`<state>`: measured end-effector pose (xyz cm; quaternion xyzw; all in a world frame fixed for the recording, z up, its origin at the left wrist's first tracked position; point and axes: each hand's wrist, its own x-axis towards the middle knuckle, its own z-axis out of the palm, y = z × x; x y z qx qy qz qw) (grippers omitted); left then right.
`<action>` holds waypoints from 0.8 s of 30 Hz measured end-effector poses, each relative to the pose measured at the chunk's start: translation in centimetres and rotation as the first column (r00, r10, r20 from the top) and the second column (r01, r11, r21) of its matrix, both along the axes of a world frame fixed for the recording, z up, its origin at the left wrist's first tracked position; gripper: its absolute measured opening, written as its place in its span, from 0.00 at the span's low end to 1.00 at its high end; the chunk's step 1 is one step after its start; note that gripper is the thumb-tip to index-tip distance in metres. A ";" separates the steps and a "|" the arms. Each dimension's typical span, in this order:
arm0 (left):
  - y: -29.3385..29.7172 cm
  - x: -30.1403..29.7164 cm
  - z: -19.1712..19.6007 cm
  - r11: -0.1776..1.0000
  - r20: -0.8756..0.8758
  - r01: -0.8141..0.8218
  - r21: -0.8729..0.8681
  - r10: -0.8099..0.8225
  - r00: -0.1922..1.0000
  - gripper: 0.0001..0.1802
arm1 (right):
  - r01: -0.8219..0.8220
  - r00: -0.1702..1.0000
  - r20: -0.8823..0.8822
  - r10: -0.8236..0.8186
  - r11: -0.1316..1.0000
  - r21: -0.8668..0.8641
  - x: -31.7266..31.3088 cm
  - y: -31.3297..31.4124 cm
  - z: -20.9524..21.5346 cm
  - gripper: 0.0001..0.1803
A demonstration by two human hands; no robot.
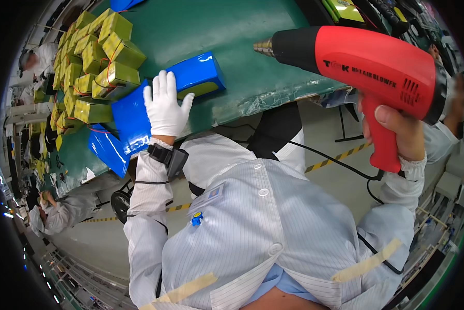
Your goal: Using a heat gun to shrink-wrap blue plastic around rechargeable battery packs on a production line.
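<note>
My left hand [164, 106], in a white glove, lies flat with fingers apart on a blue-wrapped rectangular pack [131, 116] on the green table [211, 26]. A second blue-wrapped pack [198, 75] lies just right of the fingers, and a third [108, 150] sits at the table's near edge. My bare right hand [394, 129] grips the handle of a red and black hot air gun [366, 62], held above the table edge with its metal nozzle pointing left toward the blue packs.
Several yellow-green packs with red wires [95, 57] are stacked at the table's left. A black cable [340, 163] runs from the gun's handle. Another person in white [61, 212] works at lower left, one more [35, 59] at far left. Yellow-black floor tape [335, 157] lies below.
</note>
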<state>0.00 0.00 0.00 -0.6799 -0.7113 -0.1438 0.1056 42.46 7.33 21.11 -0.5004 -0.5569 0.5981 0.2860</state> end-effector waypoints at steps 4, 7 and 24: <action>1.6 1.2 1.6 0.993 -0.182 -0.081 -0.089 0.064 0.981 0.47 | 0.026 0.995 -0.093 -0.024 1.000 0.016 0.9 -0.4 -2.2 0.36; 4.4 3.9 2.8 0.989 -0.128 -0.003 -0.145 -0.016 0.992 0.49 | 0.008 0.981 -0.194 -0.012 1.000 -0.021 2.2 -0.7 -4.0 0.31; 11.4 -1.5 2.9 0.827 -0.073 0.378 -0.416 -0.444 0.893 0.51 | -0.155 0.936 -0.303 0.179 0.983 0.100 3.9 -4.6 -19.3 0.21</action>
